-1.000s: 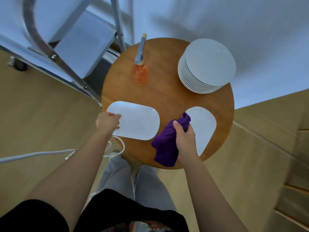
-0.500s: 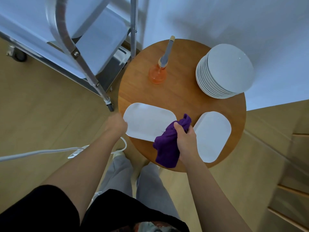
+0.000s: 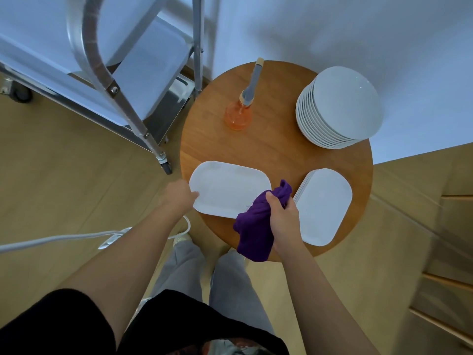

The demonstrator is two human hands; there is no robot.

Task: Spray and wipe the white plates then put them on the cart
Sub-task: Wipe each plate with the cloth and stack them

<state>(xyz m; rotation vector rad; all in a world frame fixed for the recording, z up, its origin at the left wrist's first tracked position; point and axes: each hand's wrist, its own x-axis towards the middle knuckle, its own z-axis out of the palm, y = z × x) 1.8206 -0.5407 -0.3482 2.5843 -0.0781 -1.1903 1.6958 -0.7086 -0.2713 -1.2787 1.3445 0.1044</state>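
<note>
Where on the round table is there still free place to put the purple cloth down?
The widest bare wood on the table lies in the middle, bordered by the spray bottle, the round plate stack and the two rectangular plates. The near edge is crowded: left plate, cloth, right plate stack.

The round wooden table (image 3: pixel 276 155) is a warm orange-brown with a faint grain. On it, the rounded-rectangle plate (image 3: pixel 230 190) at near left, the small stack of rounded-rectangle plates (image 3: pixel 323 208) at near right and the tall stack of round plates (image 3: pixel 343 108) at far right are all plain white — no pattern. The crumpled cloth (image 3: pixel 258 226) is deep purple. The glass spray bottle (image 3: pixel 239 116) glows orange, with a grey neck and a tan tip. The metal cart (image 3: pixel 107 80) at far left is silver-grey; the floor (image 3: pixel 64 180) is pale tan.
</note>
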